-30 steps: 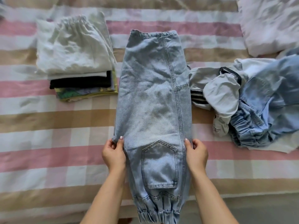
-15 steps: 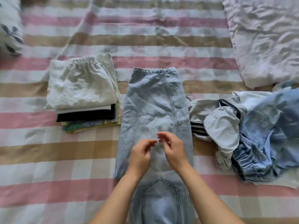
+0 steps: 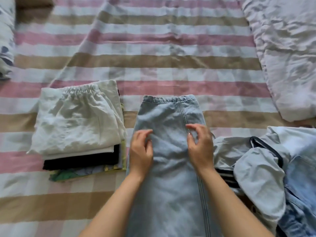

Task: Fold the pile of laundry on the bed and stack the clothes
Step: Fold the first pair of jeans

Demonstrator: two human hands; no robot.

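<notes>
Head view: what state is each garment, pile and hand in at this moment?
jeans, laid out flat and long, not yet folded short
folded stack, neat, white garment on top, left of jeans
unfolded pile, crumpled, right of jeans
left hand, fingers curled over jeans, grip unclear
right hand, fingers curled over jeans, grip unclear

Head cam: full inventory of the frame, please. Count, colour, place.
jeans: 1, light blue, centre, laid flat lengthwise
folded stack: 1, white top, black and green-yellow layers below, left of jeans
unfolded pile: 1, pale grey and blue denim, right of jeans
bedspread: 1, pink, tan and white stripes, under everything
duvet: 1, white, crumpled, top right
pillow: 1, white with dark print, far left edge
left grip: 1, bare, fingers loosely curled, over jeans' left side
right grip: 1, bare, fingers loosely curled, over jeans' seam
</notes>
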